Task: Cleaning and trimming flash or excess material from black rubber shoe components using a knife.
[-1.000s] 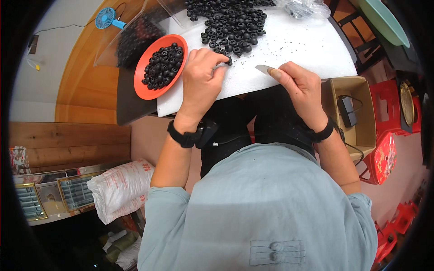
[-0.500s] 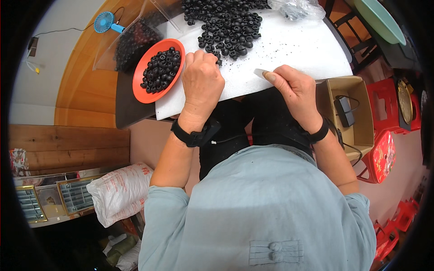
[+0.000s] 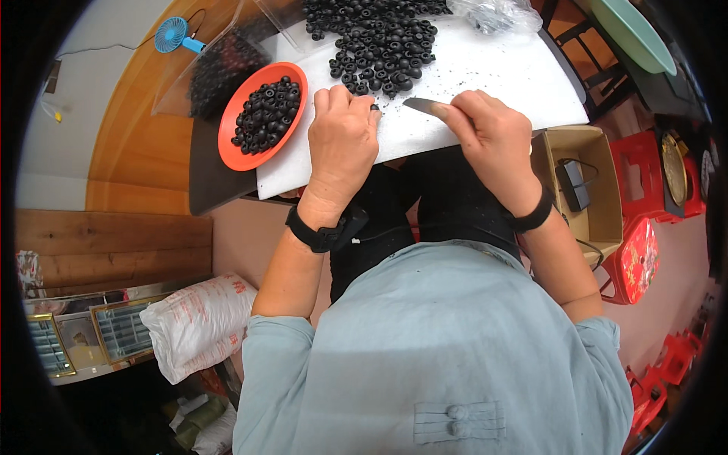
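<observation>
My left hand (image 3: 343, 140) is closed over the white sheet, fingertips pinching a small black round part (image 3: 374, 108) that shows only at its edge. In my right hand (image 3: 494, 136) is a small knife (image 3: 422, 105), its blade pointing left toward that part, with a gap between them. The knife's handle is hidden in my fist. Beyond my hands spreads a heap of black round parts (image 3: 387, 53) with holes in them. An orange-red bowl (image 3: 227, 152) left of my left hand holds more of these black parts (image 3: 265, 114).
Black crumbs lie on the white foam sheet (image 3: 500, 83). A clear plastic bin (image 3: 220, 76) with dark contents stands behind the bowl, near a blue fan (image 3: 171, 35). Clear plastic film (image 3: 504, 15) lies at the far right. A cardboard box (image 3: 603, 220) with a black adapter sits to the right.
My right hand has turned and brought the knife blade left, closer to my left hand. The black part now shows at my left fingertips.
</observation>
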Tool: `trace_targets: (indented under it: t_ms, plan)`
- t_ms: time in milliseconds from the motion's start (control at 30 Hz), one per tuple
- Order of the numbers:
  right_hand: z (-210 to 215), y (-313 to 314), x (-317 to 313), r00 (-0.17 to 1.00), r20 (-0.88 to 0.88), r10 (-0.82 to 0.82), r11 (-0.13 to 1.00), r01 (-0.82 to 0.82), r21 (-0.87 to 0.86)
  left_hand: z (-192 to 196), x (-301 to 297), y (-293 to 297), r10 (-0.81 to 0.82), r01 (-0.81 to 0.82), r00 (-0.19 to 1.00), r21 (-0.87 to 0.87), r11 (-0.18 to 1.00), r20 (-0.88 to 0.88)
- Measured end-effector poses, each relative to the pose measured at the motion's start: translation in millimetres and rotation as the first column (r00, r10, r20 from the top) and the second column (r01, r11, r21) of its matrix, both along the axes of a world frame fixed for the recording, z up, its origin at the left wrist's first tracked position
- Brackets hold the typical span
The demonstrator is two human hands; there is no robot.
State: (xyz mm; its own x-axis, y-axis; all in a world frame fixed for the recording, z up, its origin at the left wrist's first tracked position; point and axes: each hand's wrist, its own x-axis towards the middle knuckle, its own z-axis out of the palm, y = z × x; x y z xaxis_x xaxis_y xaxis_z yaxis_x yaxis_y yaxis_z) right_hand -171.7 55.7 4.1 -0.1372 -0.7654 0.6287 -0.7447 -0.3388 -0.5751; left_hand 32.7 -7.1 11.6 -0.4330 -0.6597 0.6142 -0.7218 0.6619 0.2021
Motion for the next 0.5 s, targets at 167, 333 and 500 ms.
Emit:
trace_targets:
  t_ms: [167, 333, 500]
  plan:
    - [-4.2, -10.8, 9.2, 0.918, -0.354, -0.176, 0.976, 0.118, -0.182, -4.5, 4.2, -1.9, -0.083, 0.089, 0.993, 0.071, 0.994, -0.081]
    - [-8.5, -13.3, 6.8, 0.894, -0.421, -0.154, 0.974, 0.066, -0.217, -5.8, 6.2, -1.9, -0.109, 0.128, 0.983, 0.124, 0.984, -0.147]
    - [3.7, -8.5, 0.9, 0.936, -0.305, -0.178, 0.977, 0.13, -0.17, 3.1, 2.6, -0.3, -0.117, 0.117, 0.993, -0.002, 0.993, 0.013]
